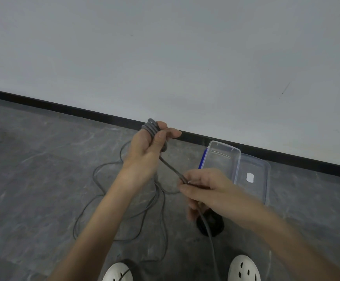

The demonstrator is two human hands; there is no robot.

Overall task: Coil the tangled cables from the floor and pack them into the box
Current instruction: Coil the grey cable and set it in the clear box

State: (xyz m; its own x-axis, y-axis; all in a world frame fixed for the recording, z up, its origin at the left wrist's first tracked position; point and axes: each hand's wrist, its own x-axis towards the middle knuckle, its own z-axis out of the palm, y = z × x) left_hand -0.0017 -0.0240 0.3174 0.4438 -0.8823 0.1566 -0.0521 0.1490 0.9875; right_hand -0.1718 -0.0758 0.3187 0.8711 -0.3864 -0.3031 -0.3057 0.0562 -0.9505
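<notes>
Furthest left of the clear box (220, 157), loose loops of the grey cable (171, 168) sprawl over the floor (33, 179). Nearer the box, still on its left, the left hand (144, 151) is raised with its fingers curled round a small coil (151, 127) of that cable (several turns wound over the fingers, thumb pressed against them). From there a taut stretch runs down to the right hand (203, 187), just in front of the box, which pinches the strand between thumb and fingers; the rest trails down past it. A black coil (215, 225) lies on the floor in front of the box, partly hidden by that hand. The box stands open by the skirting board (63, 107), its lid (254, 179) touching its right side.
</notes>
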